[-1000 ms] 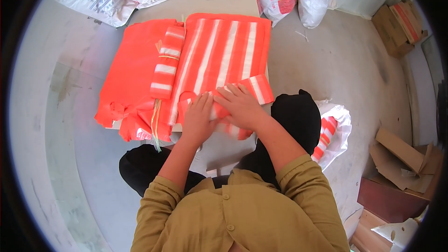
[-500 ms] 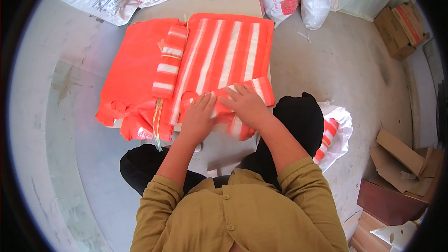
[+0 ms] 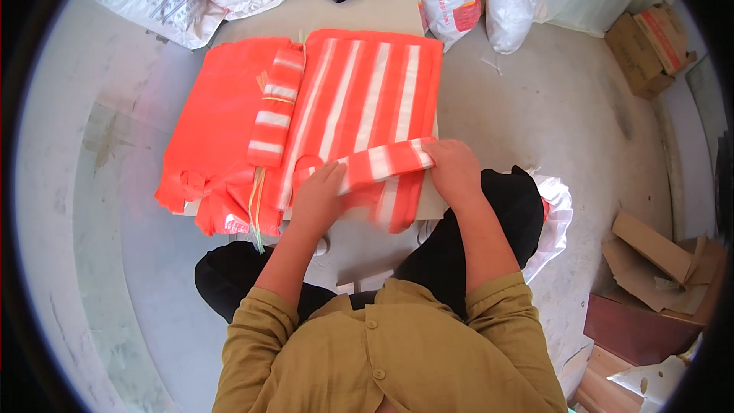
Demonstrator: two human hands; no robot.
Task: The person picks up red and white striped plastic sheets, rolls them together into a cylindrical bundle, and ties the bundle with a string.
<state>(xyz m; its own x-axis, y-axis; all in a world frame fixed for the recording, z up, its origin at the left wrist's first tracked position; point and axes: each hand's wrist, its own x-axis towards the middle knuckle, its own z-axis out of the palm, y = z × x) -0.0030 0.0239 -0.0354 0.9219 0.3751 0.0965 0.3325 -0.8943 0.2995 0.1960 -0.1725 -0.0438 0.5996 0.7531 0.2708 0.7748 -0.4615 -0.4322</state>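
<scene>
Left of the left fingers lie a plain red fabric stack (image 3: pixel 218 103) and, nearer, a striped roll (image 3: pixel 274 118) bound with a yellow tie. The left hand (image 3: pixel 319 193) rests its fingers on the left part of a folded striped piece (image 3: pixel 382 164); whether they pinch it, I cannot tell. Beyond the fingers spreads a flat striped stack (image 3: pixel 371 92) on the bench (image 3: pixel 375 9). The right hand (image 3: pixel 456 172) has its fingers curled round the folded piece's right end. Folding or rolling seems the step in hand; another turn would call for even tension between both hands.
</scene>
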